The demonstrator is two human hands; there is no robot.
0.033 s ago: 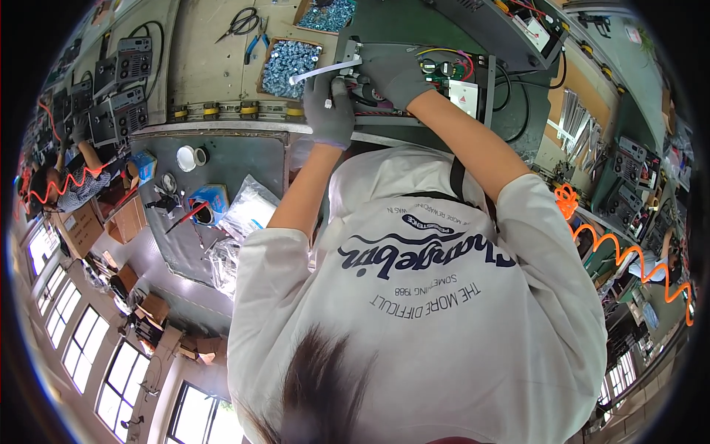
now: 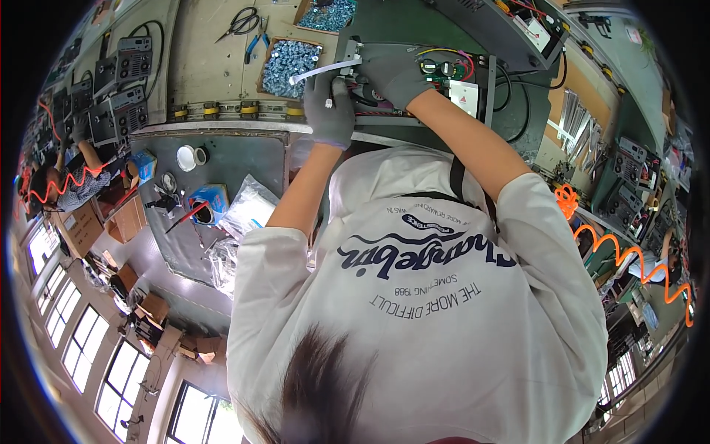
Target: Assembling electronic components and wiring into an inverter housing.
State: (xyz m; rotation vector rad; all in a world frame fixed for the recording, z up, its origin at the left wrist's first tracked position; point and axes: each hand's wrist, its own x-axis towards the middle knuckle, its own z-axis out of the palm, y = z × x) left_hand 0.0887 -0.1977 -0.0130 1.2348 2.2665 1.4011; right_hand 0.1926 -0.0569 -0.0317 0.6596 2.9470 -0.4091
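Observation:
Both my hands wear grey gloves and work over an open metal-framed electrical unit (image 2: 490, 90) at the bench edge. My left hand (image 2: 329, 115) is closed at its near left corner, with a small white piece showing against the glove. A white plastic strip like a cable tie (image 2: 318, 73) crosses my left fingertips, its free end out to the left. My right hand (image 2: 396, 78) reaches into the unit by the strip's other end, its fingers bent and mostly hidden. Dark wiring (image 2: 362, 98) lies between the hands. A circuit board (image 2: 441, 69) and a white labelled box (image 2: 464, 95) sit right of them.
Left of the unit are a tray of blue-silver screws (image 2: 290, 68), blue-handled pliers (image 2: 257, 44) and black scissors (image 2: 242, 22). A dark casing (image 2: 503, 33) stands at the back right. A side table (image 2: 244, 159) holds tape and plastic bags. Another person (image 2: 70, 181) works far left.

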